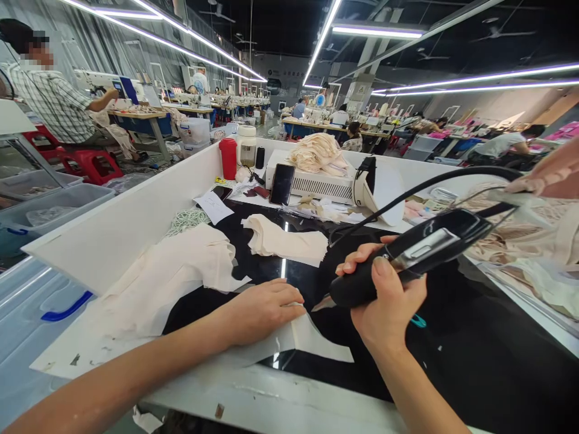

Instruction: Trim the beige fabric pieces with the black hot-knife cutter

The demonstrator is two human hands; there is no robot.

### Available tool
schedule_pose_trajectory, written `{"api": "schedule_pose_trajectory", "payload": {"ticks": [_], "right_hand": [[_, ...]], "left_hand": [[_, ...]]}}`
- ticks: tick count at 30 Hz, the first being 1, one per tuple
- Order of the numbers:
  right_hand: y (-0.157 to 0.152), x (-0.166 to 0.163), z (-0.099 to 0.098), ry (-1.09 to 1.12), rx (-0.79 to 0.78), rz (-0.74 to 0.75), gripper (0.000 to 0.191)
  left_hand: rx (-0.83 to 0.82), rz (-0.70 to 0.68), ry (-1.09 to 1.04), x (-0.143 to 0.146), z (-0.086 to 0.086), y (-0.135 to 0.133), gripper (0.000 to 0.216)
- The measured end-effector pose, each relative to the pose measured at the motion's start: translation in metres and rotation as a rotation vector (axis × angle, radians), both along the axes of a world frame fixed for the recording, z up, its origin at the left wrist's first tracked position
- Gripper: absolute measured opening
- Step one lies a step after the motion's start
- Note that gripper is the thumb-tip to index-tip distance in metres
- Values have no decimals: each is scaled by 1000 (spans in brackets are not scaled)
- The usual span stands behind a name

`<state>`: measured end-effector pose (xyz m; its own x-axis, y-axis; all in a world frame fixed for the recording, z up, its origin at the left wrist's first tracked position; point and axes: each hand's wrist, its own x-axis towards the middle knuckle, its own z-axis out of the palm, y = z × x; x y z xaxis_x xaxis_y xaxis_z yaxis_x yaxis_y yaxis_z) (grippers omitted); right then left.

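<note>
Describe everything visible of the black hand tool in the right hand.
The black hand tool is long, with a rounded left end and a partly glossy, plastic-looking body. A silver-grey panel with a switch-like part is set in its side. It slants over the black tabletop, right end higher. The right hand has its grip around the left part, thumb on the near side. A black cable loops near its right end; how they join is unclear.

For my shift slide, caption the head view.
Right hand grips a black handheld tool; left hand rests on pale fabric over a black tabletop.
</note>
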<state>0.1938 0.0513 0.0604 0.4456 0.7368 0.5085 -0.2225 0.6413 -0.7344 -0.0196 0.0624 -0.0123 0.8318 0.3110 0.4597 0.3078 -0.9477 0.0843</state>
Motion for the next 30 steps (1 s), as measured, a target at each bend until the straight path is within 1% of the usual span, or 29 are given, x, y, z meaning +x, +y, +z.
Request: {"api": "schedule_pose_trajectory", "payload": {"ticks": [3, 6, 11, 16, 20, 23, 27, 30], "right_hand": [[-2, 1, -1, -12, -12, -4, 46], [-3, -1, -2, -6, -19, -6, 46], [-4, -4, -4, 1, -24, 4, 44], [-4, -5, -7, 1, -19, 18, 44], [-5, -7, -9, -4, -18, 23, 44], [-6, -8, -10, -21, -15, 25, 43], [-8, -8, -9, -45, -33, 6, 40], [-11, -5, -6, -23, -27, 2, 41]], "left_hand": [[-22, -32, 26, 6, 6, -4, 28], [-40, -43, 66, 7, 8, -7, 25], [-44, -32, 48, 2, 5, -6, 25], [-11, -32, 58, 1, 3, -7, 24], [-19, -24, 61, 0, 2, -10, 27], [-26, -26, 54, -1, 0, -11, 25], [-27, -17, 67, -2, -3, -12, 25], [-37, -10, 81, -3, -4, -12, 27]]}}
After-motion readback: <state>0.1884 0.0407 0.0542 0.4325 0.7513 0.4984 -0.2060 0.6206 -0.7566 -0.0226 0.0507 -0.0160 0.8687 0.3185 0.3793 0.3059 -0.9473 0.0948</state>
